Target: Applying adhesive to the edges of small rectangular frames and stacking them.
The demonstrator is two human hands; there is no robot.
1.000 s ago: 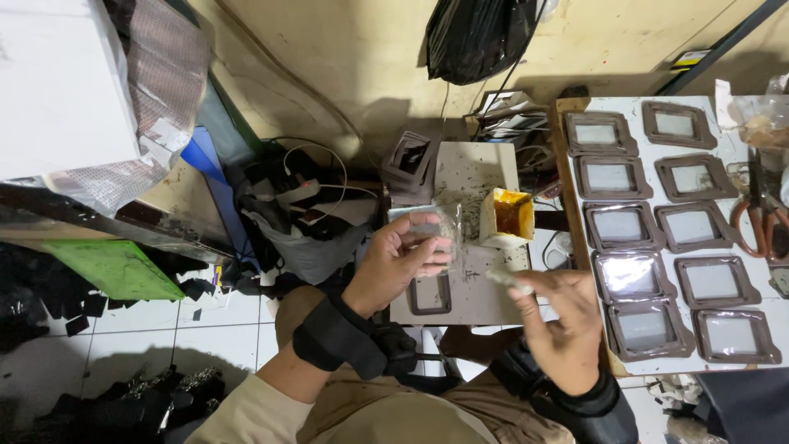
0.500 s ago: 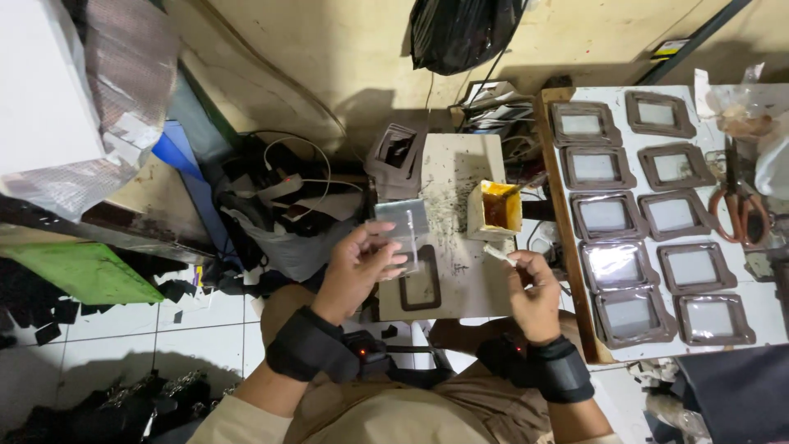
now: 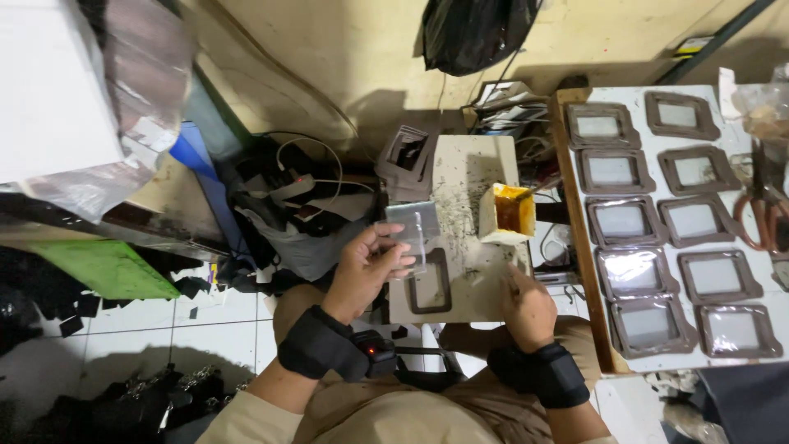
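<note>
**What the worker's wearing, seen from right above**

Standing over this person, so here's the kit. Both hands are bare, no gloves at all. The left hand (image 3: 367,275) has a chunky black band (image 3: 320,344) strapped round the wrist, wide and padded-looking, with a small black module (image 3: 376,360) stuck on it showing a tiny red light. The right hand (image 3: 528,308) has a matching black wristband (image 3: 544,374), same width, soft fabric look, no light that I can see on that one. Forearms are bare past the bands. Lower down there's a pale tan sleeve (image 3: 234,426) at the left elbow, and tan trousers (image 3: 411,415) across the lap, a bit creased.
</note>
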